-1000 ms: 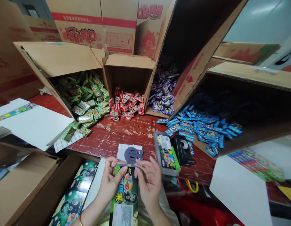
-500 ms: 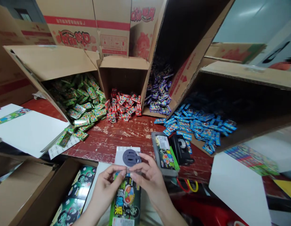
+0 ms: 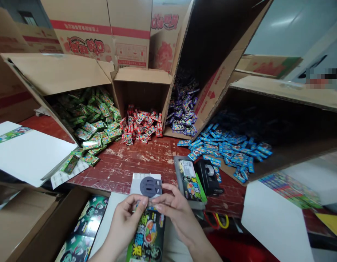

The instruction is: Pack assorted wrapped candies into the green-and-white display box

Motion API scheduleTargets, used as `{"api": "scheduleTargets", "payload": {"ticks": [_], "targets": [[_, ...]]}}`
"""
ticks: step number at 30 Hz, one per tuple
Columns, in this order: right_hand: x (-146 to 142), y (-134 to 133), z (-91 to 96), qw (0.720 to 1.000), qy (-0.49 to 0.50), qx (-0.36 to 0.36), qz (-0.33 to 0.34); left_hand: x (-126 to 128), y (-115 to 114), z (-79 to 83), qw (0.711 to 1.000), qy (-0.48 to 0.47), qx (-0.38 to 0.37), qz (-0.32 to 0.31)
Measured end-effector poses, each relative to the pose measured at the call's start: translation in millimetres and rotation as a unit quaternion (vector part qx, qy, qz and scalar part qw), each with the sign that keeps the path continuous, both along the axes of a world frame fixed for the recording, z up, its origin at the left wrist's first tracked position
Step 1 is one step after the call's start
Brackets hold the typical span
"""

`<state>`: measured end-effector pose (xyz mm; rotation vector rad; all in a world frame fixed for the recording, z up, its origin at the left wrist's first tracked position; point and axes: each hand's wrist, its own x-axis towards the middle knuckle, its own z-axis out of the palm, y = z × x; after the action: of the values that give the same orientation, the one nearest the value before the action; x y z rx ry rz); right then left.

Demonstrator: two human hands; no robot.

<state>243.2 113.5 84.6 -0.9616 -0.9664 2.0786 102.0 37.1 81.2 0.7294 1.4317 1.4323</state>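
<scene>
A black and green candy box (image 3: 149, 233) with large printed characters lies lengthwise in front of me. My left hand (image 3: 129, 218) is closed at its far end, thumb and forefinger pinched together. Across from it, my right hand (image 3: 175, 214) also pinches at that end, fingertips almost meeting the left ones. The fingers hide the exact bit of the edge they grip; a little blue shows there. Just beyond the fingertips, a dark grey slotted disc (image 3: 150, 186) rests on a white sheet (image 3: 136, 181).
Open cartons hold green packets (image 3: 99, 127), red packets (image 3: 141, 123), purple packets (image 3: 183, 116) and blue packets (image 3: 231, 149). A clear tray (image 3: 177, 169) with another candy box stands beside a black tape dispenser (image 3: 209, 178). Scissors (image 3: 223, 221) hang at the table edge. Lower left, a carton (image 3: 55, 222) holds printed boxes.
My hands stay pinched at the box's far end, with small finger shifts. The whole scene sits slightly lower and further left in view.
</scene>
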Motion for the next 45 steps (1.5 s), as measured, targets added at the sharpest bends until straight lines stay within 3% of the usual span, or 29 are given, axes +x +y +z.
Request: {"api": "scheduleTargets", "payload": {"ticks": [5, 9, 14, 18, 25, 29, 34, 36, 39, 42, 45], "targets": [[2, 0, -3.2, 1.0, -0.017, 0.002, -0.019, -1, 2, -5.1, 0.999, 0.019, 0.011, -0.027], [4, -14, -7.7, 0.995, -0.056, 0.071, -0.046, 0, 0, -14.1, 0.997, 0.069, 0.035, -0.032], [9, -29, -21.0, 0.972, -0.119, 0.186, -0.08, 7, -2, -14.7, 0.997, -0.019, 0.038, -0.061], [12, -7, -16.3, 0.955, -0.142, 0.248, -0.075, 7, -1, -14.2, 0.996, -0.061, 0.02, -0.067], [-1, 27, 9.1, 0.967, -0.135, 0.179, 0.121, 9, -5, -24.3, 0.998, -0.039, 0.007, -0.055], [-6, 24, 5.6, 0.944, -0.2, 0.228, 0.128, 8, -4, -26.9, 0.998, -0.012, 0.006, -0.054], [-9, 24, 9.4, 0.935, -0.189, 0.26, 0.148, 6, -1, -22.7, 0.997, 0.036, 0.018, -0.065], [-10, 28, 9.4, 0.952, -0.153, 0.222, 0.147, 8, 0, -18.6, 0.998, 0.037, 0.024, -0.045], [-11, 34, 0.1, 0.979, -0.049, 0.055, 0.189, 17, -1, -11.0, 0.999, 0.02, 0.029, -0.019], [-14, 33, -20.1, 0.967, 0.015, -0.11, 0.227, 28, -3, -5.7, 0.999, -0.028, 0.003, -0.017], [-16, 22, -38.7, 0.981, 0.031, -0.135, 0.133, 31, -5, -6.1, 1.0, -0.018, -0.005, 0.01]]}}
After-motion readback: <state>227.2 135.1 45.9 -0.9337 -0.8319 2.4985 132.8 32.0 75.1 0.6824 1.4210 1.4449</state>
